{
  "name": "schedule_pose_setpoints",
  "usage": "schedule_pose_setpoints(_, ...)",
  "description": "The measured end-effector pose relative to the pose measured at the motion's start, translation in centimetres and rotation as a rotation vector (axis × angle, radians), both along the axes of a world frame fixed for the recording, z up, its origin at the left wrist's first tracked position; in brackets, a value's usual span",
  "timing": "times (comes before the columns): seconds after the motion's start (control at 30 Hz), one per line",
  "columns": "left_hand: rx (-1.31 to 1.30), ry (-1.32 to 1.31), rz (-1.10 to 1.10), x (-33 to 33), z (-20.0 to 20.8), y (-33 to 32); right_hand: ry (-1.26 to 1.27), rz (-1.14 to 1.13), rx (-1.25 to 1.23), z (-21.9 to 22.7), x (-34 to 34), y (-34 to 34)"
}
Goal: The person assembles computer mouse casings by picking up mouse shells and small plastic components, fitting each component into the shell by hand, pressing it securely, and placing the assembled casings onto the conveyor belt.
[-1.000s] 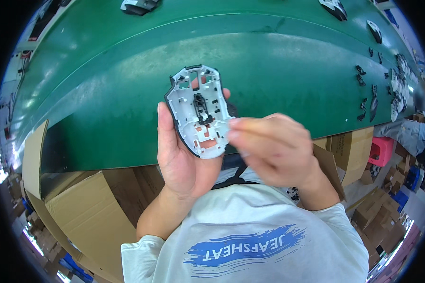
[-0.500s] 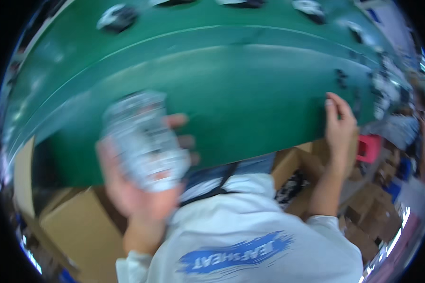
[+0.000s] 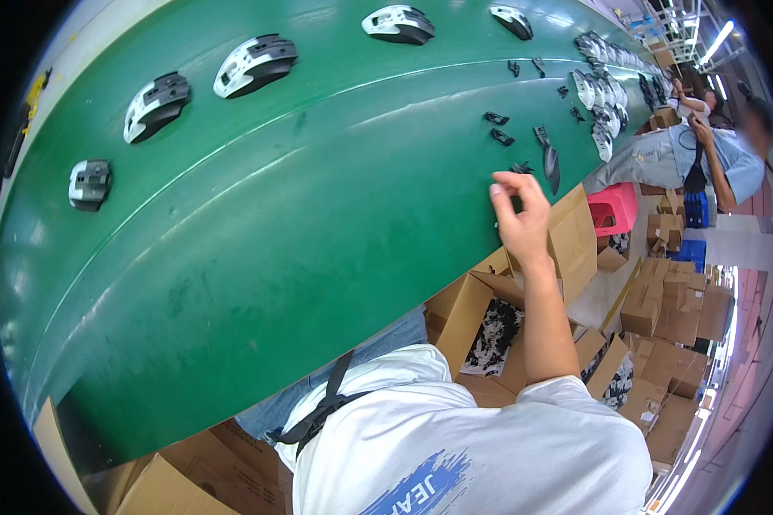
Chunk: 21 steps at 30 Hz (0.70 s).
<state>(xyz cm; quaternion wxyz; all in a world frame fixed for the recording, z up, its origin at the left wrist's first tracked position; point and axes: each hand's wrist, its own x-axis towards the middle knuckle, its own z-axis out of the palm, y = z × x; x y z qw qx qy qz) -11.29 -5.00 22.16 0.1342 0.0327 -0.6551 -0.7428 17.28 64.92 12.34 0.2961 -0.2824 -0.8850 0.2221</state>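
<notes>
My right hand [image 3: 522, 219] hovers over the table's near edge with its fingers curled and thumb and fingertips close together. What they hold, if anything, is hidden. Just beyond the fingertips lies a small black part [image 3: 521, 168], beside a longer black plastic piece [image 3: 551, 167]. Other small black clips [image 3: 501, 136] lie a little farther off. My left hand is out of the picture. Across the green table [image 3: 258, 283], several white-and-black computer mouse shells stand spaced apart, among them one at the far left [image 3: 89, 184] and one farther back [image 3: 255, 65].
Rows of white shells [image 3: 605, 103] crowd the table's right end. Open cardboard boxes [image 3: 464, 322] with black-and-white parts stand below the near edge. A pink stool [image 3: 611, 209] and stacked cartons [image 3: 666, 300] are on the right. A person in light blue [image 3: 739, 163] stands beyond.
The view has swung to the right. My left hand, which held a blurred whitish-grey object on its upturned palm, has left the picture. My right hand is now beside the black parts.
</notes>
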Motion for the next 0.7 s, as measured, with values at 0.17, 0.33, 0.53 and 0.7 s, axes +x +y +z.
schedule_pose_setpoints(0.17, -0.152, 0.022, -0.021, -4.9, -3.2, -4.7, 0.146, 0.059, 0.194, -0.1, 1.4, 0.0)
schedule_pose_setpoints(0.33, -0.344, 0.039, -0.016, -9.0, -5.2, -9.8, 0.074, -0.270, -0.033, 0.5, 2.4, 1.6)
schedule_pose_setpoints(0.53, -0.706, 0.118, 0.126, -8.7, 2.5, -20.2, -0.103, -0.279, 0.005, -0.4, -0.1, 1.7)
schedule_pose_setpoints(0.7, -1.327, 0.282, 0.185, -7.6, 7.2, -6.6, -0.087, -0.083, -0.041, 0.5, -2.0, -1.3)
